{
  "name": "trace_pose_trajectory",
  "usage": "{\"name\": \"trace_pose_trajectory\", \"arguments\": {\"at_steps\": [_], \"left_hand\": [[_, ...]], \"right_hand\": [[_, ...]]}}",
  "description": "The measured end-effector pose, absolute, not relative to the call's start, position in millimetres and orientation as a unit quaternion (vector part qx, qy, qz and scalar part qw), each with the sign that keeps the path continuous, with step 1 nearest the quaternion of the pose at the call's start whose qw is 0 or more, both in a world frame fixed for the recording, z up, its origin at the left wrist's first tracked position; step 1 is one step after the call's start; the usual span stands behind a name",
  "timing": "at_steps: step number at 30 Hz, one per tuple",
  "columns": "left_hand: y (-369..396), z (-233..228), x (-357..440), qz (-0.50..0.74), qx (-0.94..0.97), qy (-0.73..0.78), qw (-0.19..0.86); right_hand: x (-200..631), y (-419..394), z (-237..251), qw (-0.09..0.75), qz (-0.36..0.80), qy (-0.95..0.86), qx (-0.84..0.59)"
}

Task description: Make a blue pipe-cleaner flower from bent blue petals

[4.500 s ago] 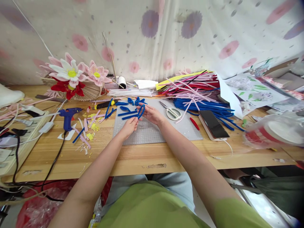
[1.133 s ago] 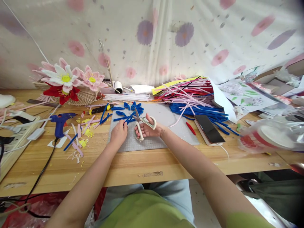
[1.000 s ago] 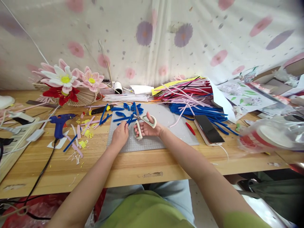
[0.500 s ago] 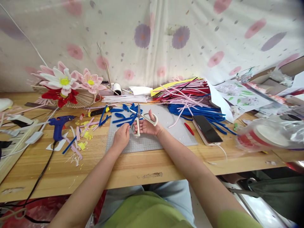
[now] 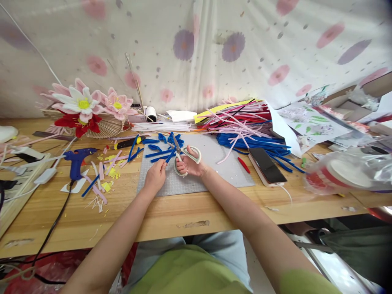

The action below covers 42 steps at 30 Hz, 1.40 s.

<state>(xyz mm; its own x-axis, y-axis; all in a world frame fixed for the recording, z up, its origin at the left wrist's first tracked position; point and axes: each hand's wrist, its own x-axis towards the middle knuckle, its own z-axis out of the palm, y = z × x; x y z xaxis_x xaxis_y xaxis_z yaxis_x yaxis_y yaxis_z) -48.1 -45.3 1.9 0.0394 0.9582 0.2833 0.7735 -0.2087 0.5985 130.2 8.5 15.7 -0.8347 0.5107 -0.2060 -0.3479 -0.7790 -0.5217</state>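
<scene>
My right hand (image 5: 192, 164) is closed around the handles of a pair of white-handled scissors (image 5: 196, 155), whose metal blades point up and to the left. My left hand (image 5: 155, 174) pinches a blue pipe cleaner (image 5: 171, 155), its free end close beside the blades. Both hands are above a grey cutting mat (image 5: 199, 181). Just beyond them on the mat lie more cut blue pieces (image 5: 159, 153) and several small blue loops shaped like petals (image 5: 154, 148).
A bundle of blue pipe cleaners (image 5: 241, 141) lies behind the mat, with pink and red ones (image 5: 235, 116) beyond. A phone (image 5: 267, 165) rests at right. At left are a blue glue gun (image 5: 77, 161), yellow and pink scraps (image 5: 107, 187) and fuzzy flowers (image 5: 82, 104).
The scissors have gone from widely spread to nearly closed as my right fingers drew together. My left hand has shifted slightly left, still pinching the blue pipe cleaner.
</scene>
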Motion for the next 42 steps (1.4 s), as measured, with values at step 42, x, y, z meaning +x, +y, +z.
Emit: {"name": "trace_pose_trajectory", "arguments": {"at_steps": [42], "left_hand": [[-4.3, 15.7, -59.0, 0.283, 0.648, 0.689, 0.161]], "right_hand": [[177.7, 24.4, 10.6, 0.386, 0.759, -0.334, -0.403]]}}
